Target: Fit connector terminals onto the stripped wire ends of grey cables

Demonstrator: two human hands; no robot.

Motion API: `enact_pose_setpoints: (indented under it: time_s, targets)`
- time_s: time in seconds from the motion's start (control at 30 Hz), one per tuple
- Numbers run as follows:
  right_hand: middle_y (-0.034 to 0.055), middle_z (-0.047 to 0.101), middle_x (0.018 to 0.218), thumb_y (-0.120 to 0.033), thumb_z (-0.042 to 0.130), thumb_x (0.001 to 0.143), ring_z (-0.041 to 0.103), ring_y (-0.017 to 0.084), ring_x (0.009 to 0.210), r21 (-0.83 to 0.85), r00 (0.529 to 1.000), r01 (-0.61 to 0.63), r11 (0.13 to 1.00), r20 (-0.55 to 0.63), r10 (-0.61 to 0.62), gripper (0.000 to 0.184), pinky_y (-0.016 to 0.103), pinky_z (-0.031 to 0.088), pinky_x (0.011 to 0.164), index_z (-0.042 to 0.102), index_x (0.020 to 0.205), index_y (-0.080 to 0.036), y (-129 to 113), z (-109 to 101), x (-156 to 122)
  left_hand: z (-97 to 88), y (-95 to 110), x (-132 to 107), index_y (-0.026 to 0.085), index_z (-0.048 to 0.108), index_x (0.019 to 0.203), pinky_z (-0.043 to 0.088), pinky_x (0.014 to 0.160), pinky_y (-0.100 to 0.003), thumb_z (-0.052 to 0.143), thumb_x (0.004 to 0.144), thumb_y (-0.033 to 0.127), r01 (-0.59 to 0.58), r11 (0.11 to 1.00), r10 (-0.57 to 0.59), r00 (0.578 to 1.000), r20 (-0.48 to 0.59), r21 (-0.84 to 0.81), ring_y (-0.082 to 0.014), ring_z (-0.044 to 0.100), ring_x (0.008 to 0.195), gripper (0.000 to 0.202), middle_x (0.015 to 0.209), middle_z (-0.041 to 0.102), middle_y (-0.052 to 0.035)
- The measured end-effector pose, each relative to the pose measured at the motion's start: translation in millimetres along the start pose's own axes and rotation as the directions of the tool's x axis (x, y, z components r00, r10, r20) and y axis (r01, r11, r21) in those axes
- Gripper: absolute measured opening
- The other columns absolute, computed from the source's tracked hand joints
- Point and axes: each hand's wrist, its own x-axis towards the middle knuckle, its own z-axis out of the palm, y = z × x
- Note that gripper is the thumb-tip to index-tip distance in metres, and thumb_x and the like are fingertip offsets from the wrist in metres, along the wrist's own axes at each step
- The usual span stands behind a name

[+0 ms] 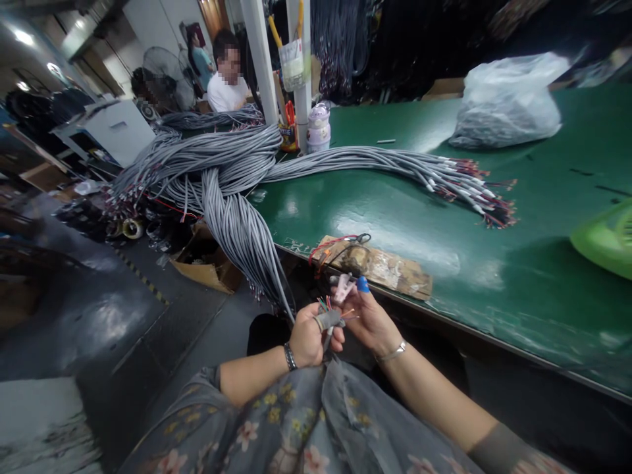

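Gray cable (pixel 328 338): its end is held in front of the person's torso, just short of the table edge. The left hand (pixel 307 337) is closed around it, palm inward, wrist bent toward the middle. Right hand (pixel 371 322): reaches in from the opposite side, palm partly up, pinching a pale pink clip (pixel 344 288) close to the cable end; a blue finger cover (pixel 363 284) caps one digit.

Condition of the cable: jacket gray, thin coloured wires (pixel 324 303) fanned out at the tip, green and red among them. A gray band lies at the left thumb; whether wrap or jacket, I cannot tell.

Edges: the green table (pixel 523 283) begins just beyond the hands. A worn wooden board (pixel 390 268) lies along its rim, red and black leads at its left end. A thick cable bundle (pixel 241 230) drapes over the rim to the left. Green surface shows between the board and the cables laid across the table (pixel 395 163), and on toward a plastic bag (pixel 508 102) at far right.
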Motion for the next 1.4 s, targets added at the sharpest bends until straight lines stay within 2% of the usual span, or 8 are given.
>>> enact_pose_setpoints:
  time_s: [0.3,0.4,0.63,0.93,1.07,1.23,1.3,1.4]
  targets:
    - [0.0002,0.064,0.066,-0.064,0.071,0.059,0.054,0.010,0.058,-0.050,0.980,-0.102,0.993,0.165,0.109,0.048,0.022,0.045,0.055,0.069,0.075,-0.019,-9.7,-15.1,-10.0,-8.1,-2.9,-5.0,0.016,0.051,0.058,0.029,0.030,-0.018,0.072,0.049,0.041,-0.031,0.999,0.032,0.999,0.013,-0.006,-0.0087,0.043,0.026,0.034,0.037,0.055,0.0012]
    - [0.0008,0.065,0.067,-0.061,0.074,0.057,0.054,0.011,0.058,-0.068,0.985,-0.099,0.993,0.138,0.108,0.046,0.022,0.045,0.054,0.070,0.074,-0.018,-12.8,-13.1,-6.9,-6.9,0.0,-3.5,0.016,0.050,0.057,0.029,0.029,-0.018,0.072,0.048,0.041,-0.029,0.999,0.029,1.000,0.012,-0.021,-0.0088,0.043,0.026,0.034,0.037,0.054,0.0015]
    - [-0.0021,0.058,0.056,-0.053,0.079,0.056,0.048,0.009,0.051,-0.084,0.996,0.057,0.995,0.067,-0.052,0.038,0.022,0.040,0.048,0.067,0.064,-0.017,-10.5,1.5,-1.9,-6.9,6.2,1.3,0.016,0.052,0.059,0.029,0.030,-0.019,0.072,0.050,0.042,0.017,0.999,-0.016,0.999,0.036,-0.050,-0.0099,0.043,0.027,0.034,0.039,0.054,0.0004]
    - [-0.0008,0.063,0.062,-0.049,0.080,0.058,0.053,0.012,0.058,0.023,0.999,-0.006,1.000,-0.041,0.006,0.033,0.024,0.044,0.057,0.068,0.069,-0.019,-0.8,-3.4,6.4,-7.7,-4.0,8.9,0.016,0.051,0.064,0.029,0.031,-0.020,0.071,0.052,0.040,0.061,0.997,-0.058,0.997,0.046,-0.046,-0.0101,0.043,0.028,0.033,0.041,0.054,0.0010]
    - [-0.0005,0.064,0.067,-0.056,0.074,0.063,0.053,0.013,0.060,0.018,1.000,0.008,1.000,-0.003,-0.008,0.036,0.025,0.043,0.056,0.068,0.072,-0.021,0.2,-4.6,2.9,-8.4,-4.6,8.8,0.017,0.050,0.065,0.029,0.031,-0.020,0.071,0.054,0.041,0.051,0.998,-0.049,0.998,0.047,-0.037,-0.0098,0.044,0.029,0.034,0.042,0.054,0.0017]
    - [-0.0002,0.060,0.062,-0.066,0.071,0.056,0.051,0.011,0.055,-0.150,0.982,-0.110,0.983,0.138,0.131,0.050,0.024,0.041,0.052,0.066,0.069,-0.019,-9.0,-11.1,-9.8,-13.3,-3.3,3.6,0.016,0.051,0.062,0.028,0.031,-0.019,0.073,0.050,0.044,0.013,1.000,-0.013,0.999,0.045,0.008,-0.0099,0.043,0.027,0.037,0.039,0.054,0.0010]
    - [-0.0006,0.059,0.061,-0.061,0.076,0.054,0.050,0.011,0.055,-0.262,0.976,-0.121,0.957,0.147,0.163,0.047,0.024,0.040,0.052,0.065,0.067,-0.018,-12.3,-14.3,-13.8,-16.4,-5.3,2.8,0.016,0.053,0.063,0.029,0.031,-0.019,0.072,0.052,0.045,0.004,0.999,-0.007,0.998,0.061,0.051,-0.0095,0.044,0.028,0.037,0.040,0.055,0.0006]
    - [-0.0011,0.060,0.062,-0.049,0.082,0.053,0.049,0.010,0.056,-0.406,0.979,-0.056,0.912,0.157,0.130,0.040,0.024,0.038,0.056,0.062,0.065,-0.016,-14.6,-15.9,-17.7,-19.3,-7.9,2.3,0.015,0.056,0.064,0.032,0.034,-0.019,0.071,0.056,0.047,-0.020,0.986,0.001,0.993,0.114,0.166,-0.0095,0.047,0.031,0.037,0.043,0.057,-0.0001]
